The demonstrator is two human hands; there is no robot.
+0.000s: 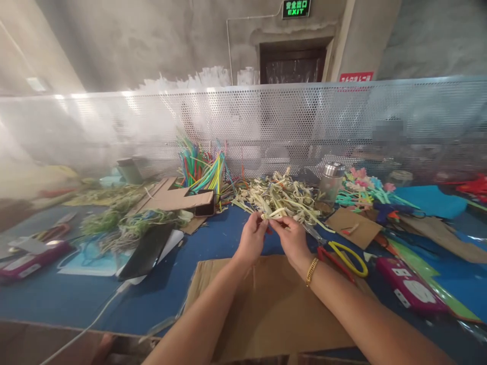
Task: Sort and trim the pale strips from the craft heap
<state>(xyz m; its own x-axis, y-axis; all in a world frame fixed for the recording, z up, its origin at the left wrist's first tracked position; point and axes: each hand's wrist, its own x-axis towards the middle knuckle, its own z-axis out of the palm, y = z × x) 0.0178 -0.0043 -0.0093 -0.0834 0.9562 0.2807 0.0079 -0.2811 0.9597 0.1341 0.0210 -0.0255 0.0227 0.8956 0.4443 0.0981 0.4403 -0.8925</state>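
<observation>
Pale strip: you have a short, pale strip [273,216] up between your fingertips, over the blue table [222,235] and just past the far edge of the brown cardboard sheet [281,309].
Strip's line: its long axis looks to run sideways, from one hand to the other, the right end slightly farther from you; the fingers cover much of it, so you cannot tell where the ends stop.
Left hand: your left hand [251,237] is nearly closed, thumb and fingertips pinching the strip's left part.
Right hand: your right hand [292,237] is just as narrow, fingertips pinching the right part; the two hands are close together, and a gold bracelet [312,272] circles that wrist.
Beyond your fingers: a tangled pile of dry strips [281,195] lies right behind the one you hold, its loose ends pointing every way.
To your right: scissors [363,272] with a yellow handle loop lie near your forearm; a glass jar [330,185] with a metal lid stands upright beside the pile.
To your left: a black phone [146,251] lies well apart from your hands.
</observation>
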